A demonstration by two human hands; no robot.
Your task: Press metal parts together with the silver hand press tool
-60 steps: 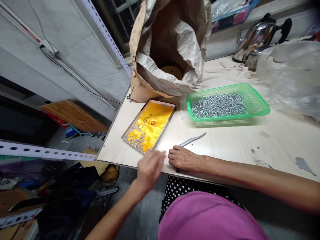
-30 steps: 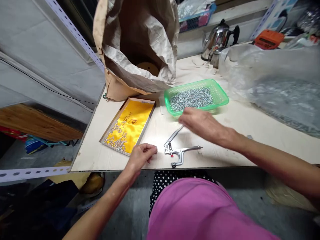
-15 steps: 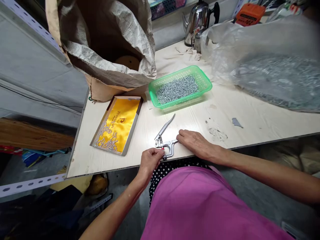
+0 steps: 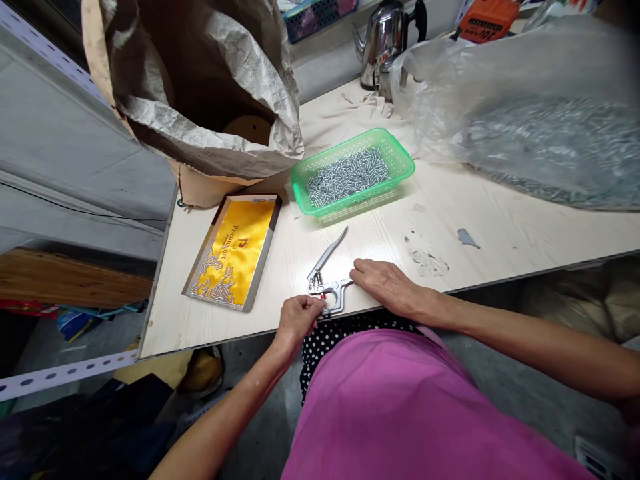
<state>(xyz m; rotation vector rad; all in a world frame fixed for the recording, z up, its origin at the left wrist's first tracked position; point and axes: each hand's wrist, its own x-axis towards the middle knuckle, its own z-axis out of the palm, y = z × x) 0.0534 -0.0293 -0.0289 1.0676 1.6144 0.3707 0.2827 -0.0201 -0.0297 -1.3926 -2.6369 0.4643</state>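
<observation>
A pair of silver snap-fastener pliers (image 4: pixel 331 287) lies at the table's front edge, its lever handle raised and its jaw gap facing my left hand. My right hand (image 4: pixel 384 280) is closed around the end of the fixed handle. At the jaws, my left hand (image 4: pixel 298 316) is pinched beside a small red part (image 4: pixel 323 297). Whatever its fingertips hold is too small to make out. A shallow box (image 4: pixel 253 268) with yellow cloth and several small metal pieces lies left of the pliers. Behind them sits a green basket (image 4: pixel 400 165) full of small metal pieces.
A large paper sack (image 4: pixel 200 177) stands open at the back left. A clear plastic bag (image 4: pixel 530 147) of metal pieces covers the right rear. Behind are a metal kettle (image 4: pixel 383 43) and an orange object (image 4: pixel 487 20). A grey scrap (image 4: pixel 467 238) lies on the table (image 4: pixel 350 233).
The camera view has shifted slightly. Both hands keep nearly the same places at the pliers, and I see no clear change in what they hold.
</observation>
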